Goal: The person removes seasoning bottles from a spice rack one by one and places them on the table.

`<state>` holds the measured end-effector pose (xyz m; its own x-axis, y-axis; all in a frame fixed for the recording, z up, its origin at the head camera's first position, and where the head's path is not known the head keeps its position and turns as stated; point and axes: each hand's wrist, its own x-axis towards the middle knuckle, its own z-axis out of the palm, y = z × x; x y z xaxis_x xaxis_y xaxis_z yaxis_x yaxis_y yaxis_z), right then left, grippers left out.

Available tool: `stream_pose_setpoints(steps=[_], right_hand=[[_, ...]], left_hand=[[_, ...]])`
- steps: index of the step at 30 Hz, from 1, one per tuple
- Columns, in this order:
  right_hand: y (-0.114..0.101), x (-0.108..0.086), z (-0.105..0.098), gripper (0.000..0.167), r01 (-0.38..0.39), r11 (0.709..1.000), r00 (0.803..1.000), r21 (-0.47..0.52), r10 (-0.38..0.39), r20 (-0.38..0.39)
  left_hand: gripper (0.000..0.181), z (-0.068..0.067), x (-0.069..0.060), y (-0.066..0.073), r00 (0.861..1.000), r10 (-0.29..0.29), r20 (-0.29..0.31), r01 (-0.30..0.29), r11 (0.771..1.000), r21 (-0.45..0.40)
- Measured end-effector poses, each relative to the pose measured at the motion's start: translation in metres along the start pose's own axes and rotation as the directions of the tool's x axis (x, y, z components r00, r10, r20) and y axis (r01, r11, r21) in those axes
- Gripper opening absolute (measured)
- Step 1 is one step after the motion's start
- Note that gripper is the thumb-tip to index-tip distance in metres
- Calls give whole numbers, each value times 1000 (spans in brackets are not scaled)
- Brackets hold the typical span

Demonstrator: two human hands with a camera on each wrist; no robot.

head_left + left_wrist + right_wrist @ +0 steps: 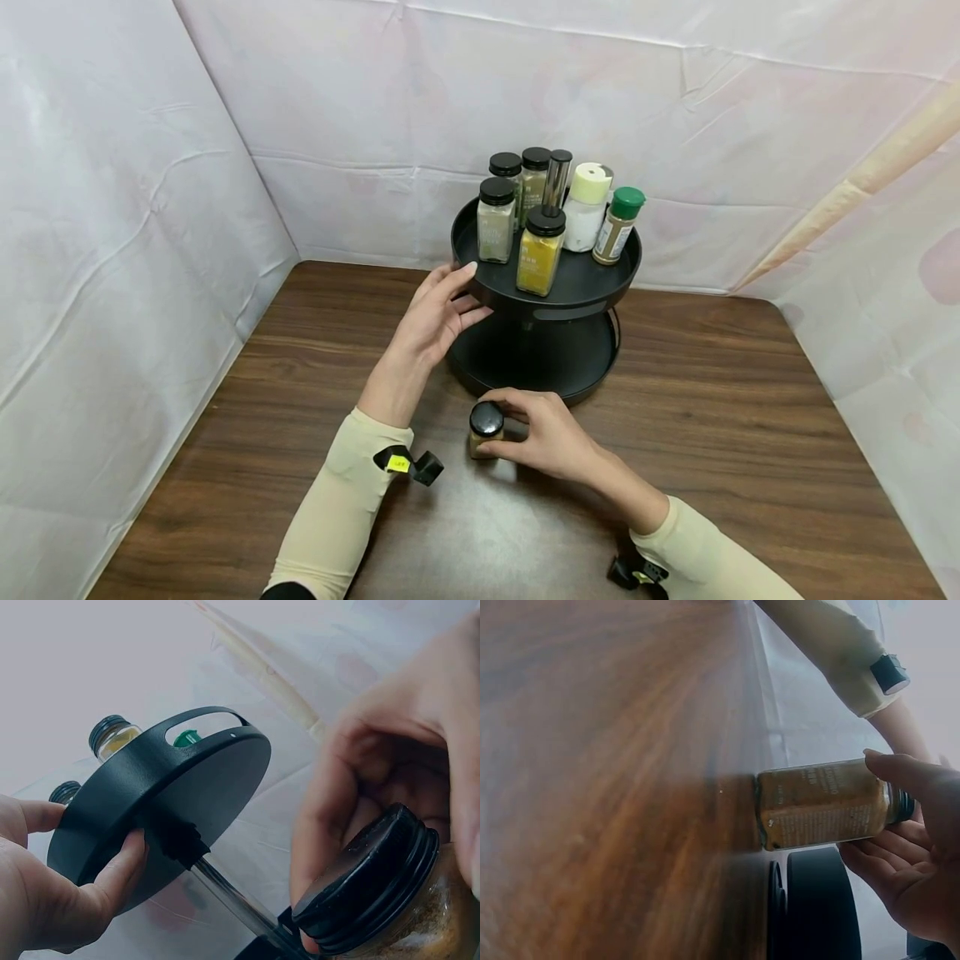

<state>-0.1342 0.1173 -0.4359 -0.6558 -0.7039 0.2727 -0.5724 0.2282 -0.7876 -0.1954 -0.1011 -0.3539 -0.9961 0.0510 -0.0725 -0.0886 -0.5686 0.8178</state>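
Observation:
With thumb and fingers my left hand (427, 321) grips the near left rim of the upper tier of a black two-tier rack (581, 282). In the left wrist view, the fingers of that left hand (60, 892) lie on either side of the tray's wall. My right hand (551, 433) pinches a glass spice jar (487, 423) with a black lid, in front of the rack. Brown powder fills this spice jar (821, 806); it is upright at the tabletop. Whether its base touches the wood is hard to tell.
On the upper tier stand a jar of yellow powder (538, 258), a jar of pale powder (495, 229), a white bottle (583, 221), a green-capped shaker (617, 229) and other black-lidded jars. Below is the rack's lower tier (525, 358). White sheeting (360, 167) surrounds the wooden table (735, 400).

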Motion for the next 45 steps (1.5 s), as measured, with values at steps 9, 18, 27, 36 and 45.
stream_pose_setpoints(steps=[9,18,27,36,45], right_hand=[[-7,-1,-10,50,-21,999,1000,41,21,-9],[-16,-3,-25,51,-26,993,999,111,30,-39],[-23,-5,-42,51,-11,998,996,68,17,-91],[-27,-6,-53,52,-15,998,993,57,22,-120],[-33,-7,-62,54,-5,999,990,45,12,-144]], left_hand=[[51,2,0,2,1000,1,7,-1,1000,0],[52,1,0,1,1000,-3,3,3,1000,0],[40,1,0,1,1000,7,8,-7,1000,-6],[44,2,-1,1,1000,6,5,-6,1000,-7],[45,2,-1,1,1000,6,5,-6,1000,-8]])
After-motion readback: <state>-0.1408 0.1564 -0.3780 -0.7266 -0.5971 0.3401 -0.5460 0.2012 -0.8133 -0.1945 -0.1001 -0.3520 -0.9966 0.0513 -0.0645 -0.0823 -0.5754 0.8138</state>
